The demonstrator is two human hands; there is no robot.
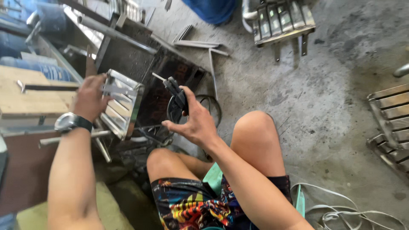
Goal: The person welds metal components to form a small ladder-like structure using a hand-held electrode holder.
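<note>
My left hand (90, 99), with a wristwatch (71, 122) on the wrist, grips the top edge of a shiny slatted steel rack (123, 104) and holds it tilted on its side. My right hand (194, 121) is closed around a black welding electrode holder (177, 96), whose thin rod (158, 76) points toward the upper right corner of the rack. A black cable loops down from the holder. My bare knees (253, 127) are bent below the hands.
A dark metal work frame (140, 64) stands behind the rack. Loose steel strips (198, 42) lie on the concrete floor. More slatted racks lie at the top (283, 21) and the right edge (392, 123). A wooden board (25, 91) sits at left.
</note>
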